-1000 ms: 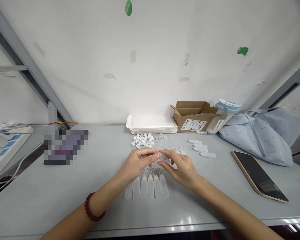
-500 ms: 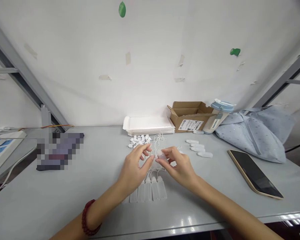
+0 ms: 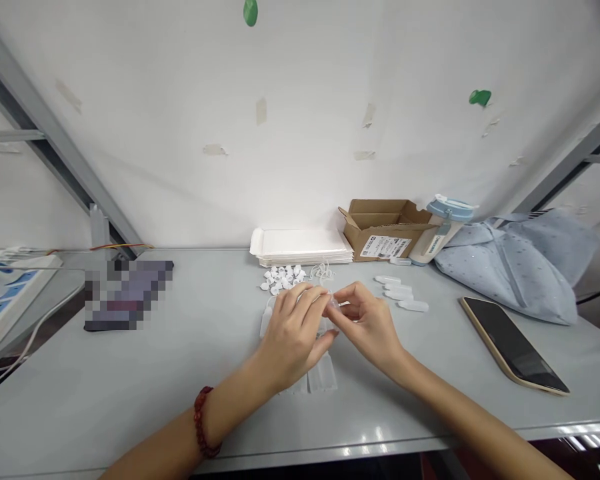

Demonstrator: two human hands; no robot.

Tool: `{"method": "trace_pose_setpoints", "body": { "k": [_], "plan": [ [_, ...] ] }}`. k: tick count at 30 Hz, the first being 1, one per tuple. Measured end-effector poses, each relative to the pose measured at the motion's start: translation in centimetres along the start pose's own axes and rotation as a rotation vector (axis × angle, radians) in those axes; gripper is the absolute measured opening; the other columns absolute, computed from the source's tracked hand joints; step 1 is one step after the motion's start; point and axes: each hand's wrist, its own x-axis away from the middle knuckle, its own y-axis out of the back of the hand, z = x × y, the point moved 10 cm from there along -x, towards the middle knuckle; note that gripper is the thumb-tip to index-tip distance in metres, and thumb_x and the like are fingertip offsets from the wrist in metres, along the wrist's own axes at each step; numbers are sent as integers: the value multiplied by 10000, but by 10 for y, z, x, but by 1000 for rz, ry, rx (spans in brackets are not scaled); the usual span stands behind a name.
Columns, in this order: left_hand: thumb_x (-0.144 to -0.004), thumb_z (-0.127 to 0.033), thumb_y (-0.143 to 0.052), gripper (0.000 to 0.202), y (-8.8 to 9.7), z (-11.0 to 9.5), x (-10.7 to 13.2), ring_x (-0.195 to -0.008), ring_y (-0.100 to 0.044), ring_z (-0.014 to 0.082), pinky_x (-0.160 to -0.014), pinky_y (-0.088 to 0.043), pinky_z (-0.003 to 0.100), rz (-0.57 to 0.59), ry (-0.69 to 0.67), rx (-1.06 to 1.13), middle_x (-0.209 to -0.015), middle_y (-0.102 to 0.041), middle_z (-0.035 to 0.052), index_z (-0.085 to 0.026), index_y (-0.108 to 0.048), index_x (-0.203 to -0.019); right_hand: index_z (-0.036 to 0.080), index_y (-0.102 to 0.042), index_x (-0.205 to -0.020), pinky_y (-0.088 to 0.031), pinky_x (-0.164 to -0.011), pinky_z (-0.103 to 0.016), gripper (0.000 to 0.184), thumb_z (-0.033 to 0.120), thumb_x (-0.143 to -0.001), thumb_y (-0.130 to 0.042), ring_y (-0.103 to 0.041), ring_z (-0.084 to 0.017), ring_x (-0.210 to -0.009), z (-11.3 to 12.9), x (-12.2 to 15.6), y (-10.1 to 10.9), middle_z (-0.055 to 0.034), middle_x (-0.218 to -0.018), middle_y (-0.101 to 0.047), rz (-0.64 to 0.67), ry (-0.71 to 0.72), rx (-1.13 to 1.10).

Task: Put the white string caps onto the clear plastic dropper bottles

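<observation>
My right hand point(image 3: 373, 327) pinches a small translucent plastic bottle point(image 3: 334, 304) between thumb and fingers. From the other side my left hand point(image 3: 297, 333) curls its fingertips against the bottle's end. Its thumb points right, below the fingers, and what these fingers grip is hidden. Under and in front of both hands lie several similar bottles point(image 3: 323, 375), mostly covered. Small white caps point(image 3: 283, 277) sit in a loose pile just behind my left hand. Beside them is a tangle of thin white cords point(image 3: 322, 270).
Behind are a stack of white envelopes point(image 3: 303, 245), an open cardboard box point(image 3: 387, 240) and a blue-lidded cup point(image 3: 437, 230). Several loose translucent pieces point(image 3: 399, 292) lie right of my hands, then a phone point(image 3: 513, 343) and a blue cloth bag point(image 3: 510, 267). A power strip point(image 3: 17, 297) is far left.
My left hand has moved right and turned over, so its fingertips now meet the bottle in my right hand. The right hand has shifted slightly right. The camera view has tilted slightly.
</observation>
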Motion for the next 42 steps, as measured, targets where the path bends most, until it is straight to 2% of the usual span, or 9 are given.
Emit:
{"method": "trace_pose_setpoints", "body": {
  "k": [4, 7, 11, 15, 19, 22, 32, 42],
  "plan": [
    [-797, -233, -603, 367, -2, 3, 0, -1116, -467, 295, -907, -422, 454, -7, 80, 108, -1126, -579, 128, -143, -490, -1133, 208, -436, -768, -476, -447, -240, 230, 377, -785, -591, -664, -193, -596, -3, 0, 0, 0, -576, -609, 18, -42, 13],
    [-788, -198, -598, 358, -5, 6, 1, -1093, -474, 283, -894, -427, 452, 21, 129, 147, -1117, -575, 118, -158, -489, -1127, 199, -457, -779, -459, -458, -229, 199, 349, -792, -588, -636, -160, -574, 0, -3, -2, 0, -621, -622, 124, -28, 24],
    [-771, -243, -640, 402, -17, 3, 7, -1095, -462, 267, -908, -415, 439, 171, 141, 223, -1139, -564, 99, -173, -486, -1136, 172, -580, -783, -431, -476, -214, 145, 303, -832, -541, -572, -113, -546, 6, -5, -3, 9, -634, -613, 433, 7, 116],
    [-765, -267, -655, 425, -28, -12, 15, -1105, -440, 265, -908, -404, 430, 325, 86, 256, -1138, -567, 80, -191, -483, -1147, 162, -673, -798, -486, -557, -234, 193, 260, -842, -513, -604, -126, -617, -1, 1, -3, -19, -688, -674, 704, -39, 139],
    [-766, -291, -657, 423, -39, -30, 24, -1097, -425, 278, -922, -382, 440, 458, -1, 238, -1111, -565, 84, -162, -493, -1134, 162, -696, -809, -506, -580, -221, 183, 201, -809, -517, -642, -124, -645, -14, 13, -13, -16, -711, -694, 925, -116, 118],
    [-761, -317, -654, 398, -45, -35, 28, -1084, -421, 286, -903, -387, 439, 524, -11, 229, -1095, -555, 90, -168, -514, -1102, 159, -693, -844, -511, -573, -215, 199, 167, -797, -500, -655, -122, -654, -22, 23, -19, -16, -731, -702, 1030, -190, 79],
    [-772, -308, -601, 287, -50, -33, 31, -972, -441, 267, -808, -411, 417, 545, 20, 162, -990, -554, 80, -164, -535, -1012, 145, -694, -837, -526, -577, -228, 180, 195, -792, -526, -674, -145, -703, -28, 24, -26, -26, -716, -696, 1030, -227, 63],
    [-786, -329, -588, 295, -52, -27, 35, -968, -434, 266, -825, -400, 424, 583, 49, 133, -992, -550, 80, -146, -528, -1009, 145, -681, -828, -514, -574, -198, 153, 195, -792, -541, -667, -117, -681, -30, 25, -31, -18, -745, -688, 1027, -242, 7]
  ]
}}
